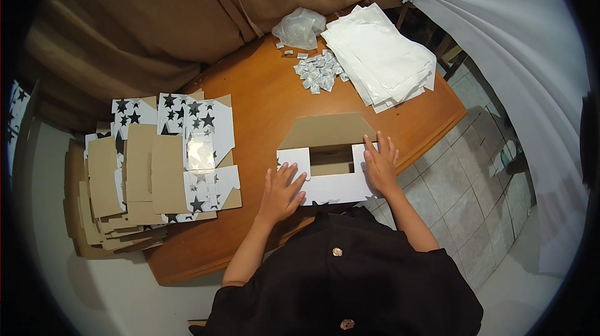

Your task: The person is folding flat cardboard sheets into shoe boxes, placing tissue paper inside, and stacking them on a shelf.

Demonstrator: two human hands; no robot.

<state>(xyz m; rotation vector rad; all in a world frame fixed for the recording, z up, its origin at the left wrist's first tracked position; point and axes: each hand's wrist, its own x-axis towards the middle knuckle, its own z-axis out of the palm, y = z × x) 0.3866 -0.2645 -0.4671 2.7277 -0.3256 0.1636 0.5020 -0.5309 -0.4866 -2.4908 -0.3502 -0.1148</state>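
A white cardboard box [334,187] with dark star prints stands at the near edge of the table, close to my body. Its brown-lined lid flap [328,130] is raised at the far side, and its two small side flaps fold inward over the opening. My left hand [283,191] rests with spread fingers on the left side flap and corner. On the right side flap lies my right hand [382,162], fingers stretched out and apart. Between the flaps part of the brown inside shows. Neither hand grips anything.
Flat star-printed cardboard blanks [169,167] are stacked at the left, overhanging the table edge. At the far side lie small silvery packets [319,72], a clear plastic bag [300,28] and a pile of white paper sheets [381,55]. Brown and white curtains hang around the wooden table [259,98].
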